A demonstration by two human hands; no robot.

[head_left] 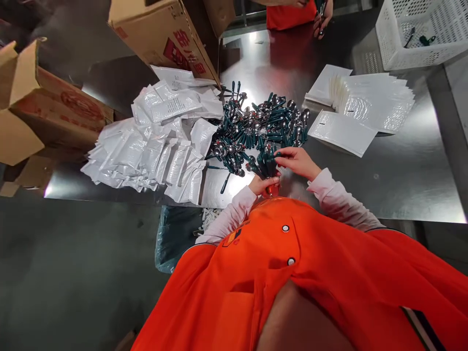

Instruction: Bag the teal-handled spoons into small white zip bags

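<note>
A bundle of spoons with dark green handles [266,165] is gripped in my left hand [262,185], close to the front edge of the table. The handles fan out away from me, and the metal ends near my body reflect orange. At the right side of the bundle, my right hand [299,162] has its thumb and fingers closed on the end of one green handle. Just beyond both hands lies a large heap of loose green-handled spoons [256,122], their metal bowls pointing various ways.
White padded mailers [146,146] are piled left of the heap, with flat white mailers [380,102] stacked at right. Cardboard boxes [168,39] stand at left. A white basket [393,56] is at back right. A lined bin [175,239] sits below the edge. Across the table, a co-worker's hand [323,19] holds utensils.
</note>
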